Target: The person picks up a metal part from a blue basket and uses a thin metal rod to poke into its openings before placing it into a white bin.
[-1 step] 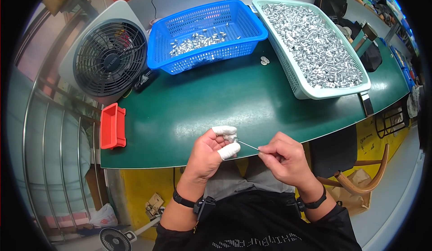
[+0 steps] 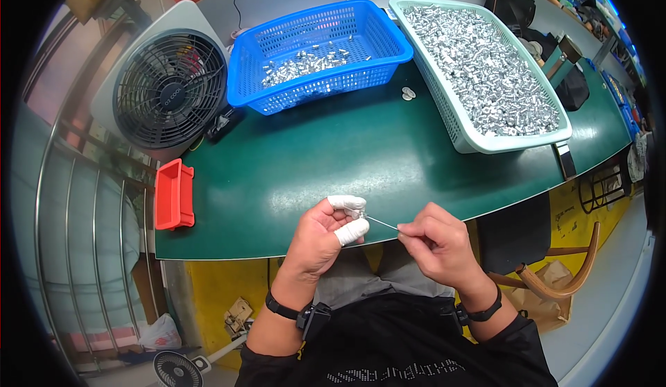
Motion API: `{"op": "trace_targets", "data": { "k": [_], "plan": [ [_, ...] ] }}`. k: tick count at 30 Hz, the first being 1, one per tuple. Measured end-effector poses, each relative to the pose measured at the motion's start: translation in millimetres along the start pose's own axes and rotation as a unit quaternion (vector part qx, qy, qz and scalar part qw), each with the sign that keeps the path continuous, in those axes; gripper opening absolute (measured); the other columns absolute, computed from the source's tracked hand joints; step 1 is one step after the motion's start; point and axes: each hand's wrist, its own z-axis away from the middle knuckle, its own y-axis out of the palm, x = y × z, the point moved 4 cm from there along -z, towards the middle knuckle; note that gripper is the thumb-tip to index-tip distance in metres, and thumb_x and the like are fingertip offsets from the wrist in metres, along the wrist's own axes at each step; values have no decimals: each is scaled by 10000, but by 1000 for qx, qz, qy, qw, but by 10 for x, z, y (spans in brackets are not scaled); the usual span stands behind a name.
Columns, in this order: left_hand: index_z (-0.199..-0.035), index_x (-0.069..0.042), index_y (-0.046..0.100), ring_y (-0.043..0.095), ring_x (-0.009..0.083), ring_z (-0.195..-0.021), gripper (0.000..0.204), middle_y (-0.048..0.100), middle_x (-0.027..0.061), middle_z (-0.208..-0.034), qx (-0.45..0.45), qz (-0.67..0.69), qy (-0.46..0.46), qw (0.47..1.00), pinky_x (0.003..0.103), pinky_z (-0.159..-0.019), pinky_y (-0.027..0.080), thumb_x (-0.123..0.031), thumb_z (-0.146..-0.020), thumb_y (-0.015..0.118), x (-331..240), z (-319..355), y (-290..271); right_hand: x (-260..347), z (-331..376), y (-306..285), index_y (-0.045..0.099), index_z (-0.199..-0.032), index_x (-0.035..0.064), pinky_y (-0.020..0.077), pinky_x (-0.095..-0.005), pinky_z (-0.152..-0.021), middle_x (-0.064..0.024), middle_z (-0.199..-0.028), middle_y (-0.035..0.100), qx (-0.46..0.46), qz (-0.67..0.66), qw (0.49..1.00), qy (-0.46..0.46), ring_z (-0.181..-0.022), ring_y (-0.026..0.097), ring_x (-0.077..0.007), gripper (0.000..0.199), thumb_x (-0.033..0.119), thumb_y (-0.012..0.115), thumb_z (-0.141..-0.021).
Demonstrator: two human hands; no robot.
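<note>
Over the near edge of the green table (image 2: 291,158), my left hand (image 2: 320,238) pinches a small silvery metal part (image 2: 356,213). White wrapping covers its thumb and index finger, and they hide most of the part. My right hand (image 2: 440,243) is closed on one end of a thin metal rod (image 2: 381,224), held between thumb and fingertips. The rod's other end reaches the part at my left fingertips; whether it goes inside I cannot tell. Many small silvery metal pieces fill a pale green basket (image 2: 454,127) at the far right. Fewer pieces lie in a blue basket (image 2: 319,92) at the back.
A fan (image 2: 170,89) stands at the far left, above a small red tray (image 2: 173,194) at the table's left edge. Small pale discs (image 2: 408,93) lie between the baskets. A chair with a wooden arm (image 2: 562,279) is at my right. Metal railings (image 2: 97,248) run along the left.
</note>
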Motion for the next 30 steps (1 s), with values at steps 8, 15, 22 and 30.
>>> {"op": "trace_targets", "data": {
  "k": [8,15,22,30],
  "plan": [
    [-1084,10,647,619,154,-740,205,651,71,-872,30,89,-50,994,272,-651,495,-30,-888,689,3,-64,-50,74,-72,72,689,-882,-7,408,-278,-522,-93,-721,542,-70,172,962,-199,-592,530,-211,132,-81,702,-774],
    [-946,-17,618,568,138,-638,107,614,59,-795,-20,99,2,995,290,-576,470,-76,-899,693,-67,-65,219,-185,-46,93,686,-883,-10,405,-298,-517,-81,-740,541,5,-170,979,115,-607,523,-224,166,-80,702,-733],
    [-840,-72,543,538,152,-632,179,571,54,-758,-45,61,-52,996,294,-512,427,-161,-919,677,-1,-69,177,104,-61,62,688,-874,-1,391,-314,-485,-55,-751,541,-79,222,949,-211,-600,498,-207,178,-54,717,-706],
    [-849,-82,550,542,152,-630,190,569,49,-749,-78,106,-108,985,297,-505,422,-199,-928,678,23,-53,181,112,-43,67,681,-861,3,386,-313,-478,-57,-737,526,-107,247,930,-248,-594,498,-220,177,-55,715,-697]
  ]
}}
